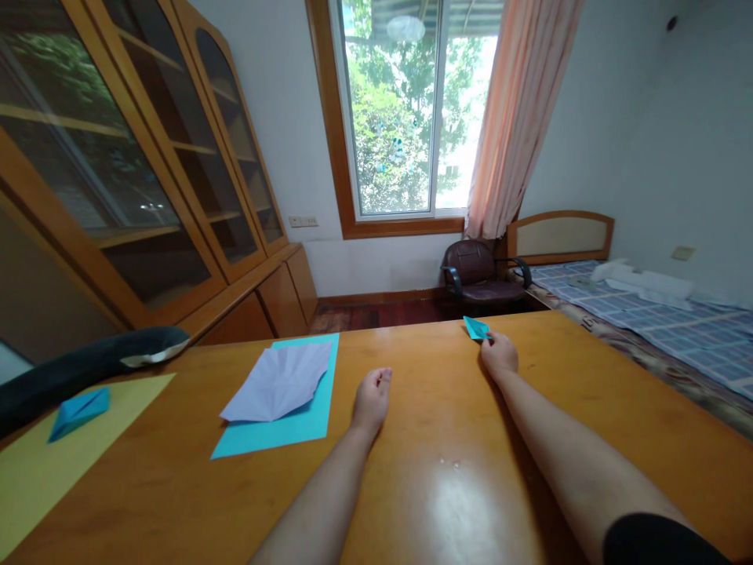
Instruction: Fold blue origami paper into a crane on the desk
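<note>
My right hand [500,355] pinches the near corner of a small teal folded paper [474,327] at the far edge of the wooden table [423,486]. To its left, my left hand [372,402] rests on or just above the tabletop, its fingers curled in and nothing visible in them. Left of that hand lies a sheet of turquoise paper [318,420]. On top of it is a creased pale lilac paper [276,382], fanned out with folds spreading from its middle.
At the left a blue folded paper [81,412] sits on a yellow sheet [111,431], beside a dark padded object [76,369]. Beyond the table stand a glass-door cabinet [176,157], a brown armchair [479,271] and a bed [641,306].
</note>
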`<move>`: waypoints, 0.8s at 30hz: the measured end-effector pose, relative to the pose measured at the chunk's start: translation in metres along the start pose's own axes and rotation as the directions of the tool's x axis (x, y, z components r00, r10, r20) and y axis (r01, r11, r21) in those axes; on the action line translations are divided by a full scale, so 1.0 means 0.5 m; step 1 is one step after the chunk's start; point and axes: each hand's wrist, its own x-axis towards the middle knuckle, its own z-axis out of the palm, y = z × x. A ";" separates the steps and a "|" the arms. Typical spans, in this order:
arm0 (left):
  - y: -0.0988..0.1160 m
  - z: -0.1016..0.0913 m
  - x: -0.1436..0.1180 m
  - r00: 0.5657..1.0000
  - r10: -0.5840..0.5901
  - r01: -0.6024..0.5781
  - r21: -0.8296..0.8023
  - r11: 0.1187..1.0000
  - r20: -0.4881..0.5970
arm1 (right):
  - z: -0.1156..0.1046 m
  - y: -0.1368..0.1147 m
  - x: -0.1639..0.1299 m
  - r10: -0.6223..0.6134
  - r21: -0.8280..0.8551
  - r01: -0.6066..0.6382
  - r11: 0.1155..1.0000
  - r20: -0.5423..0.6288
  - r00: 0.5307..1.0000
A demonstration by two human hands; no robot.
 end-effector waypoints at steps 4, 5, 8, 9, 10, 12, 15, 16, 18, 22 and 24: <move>0.000 -0.001 0.000 1.000 -0.001 0.001 -0.005 1.000 -0.001 | -0.003 -0.002 -0.002 -0.034 -0.007 0.034 0.999 0.008 0.999; 0.000 -0.001 0.000 1.000 0.001 -0.001 -0.005 1.000 0.000 | -0.005 -0.003 -0.002 -0.038 -0.014 0.038 0.999 0.009 0.999; 0.000 -0.001 0.000 1.000 0.008 -0.008 -0.001 1.000 0.006 | -0.012 -0.008 -0.004 -0.029 -0.044 0.030 0.999 0.010 1.000; -0.001 -0.001 0.000 1.000 0.011 -0.011 0.003 1.000 0.010 | -0.014 -0.009 -0.005 -0.020 -0.053 0.020 0.998 0.010 1.000; -0.001 -0.001 0.000 1.000 0.015 -0.015 0.008 1.000 0.015 | -0.016 -0.010 -0.005 -0.008 -0.060 0.009 0.998 0.011 1.000; -0.003 0.000 -0.001 1.000 0.023 -0.024 0.016 1.000 0.020 | -0.020 -0.012 -0.006 0.016 -0.068 -0.015 0.998 0.013 1.000; -0.006 0.001 -0.001 1.000 0.022 -0.023 0.010 1.000 0.020 | -0.023 -0.012 -0.006 0.044 -0.070 -0.043 0.997 0.006 0.999; -0.007 0.001 -0.001 1.000 0.019 -0.019 0.008 1.000 0.021 | -0.023 -0.011 -0.006 0.051 -0.067 -0.051 0.996 0.002 0.999; -0.009 0.001 -0.002 1.000 0.015 -0.015 0.007 1.000 0.026 | -0.023 -0.010 -0.005 0.065 -0.059 -0.066 0.996 -0.007 0.998; -0.010 0.000 -0.003 0.999 0.017 -0.017 0.004 1.000 0.033 | -0.023 -0.006 -0.005 0.095 -0.021 -0.096 0.995 -0.022 0.995; -0.007 -0.002 -0.004 0.999 0.018 -0.018 0.008 1.000 0.036 | -0.022 -0.004 -0.005 0.104 0.012 -0.104 0.995 -0.037 0.994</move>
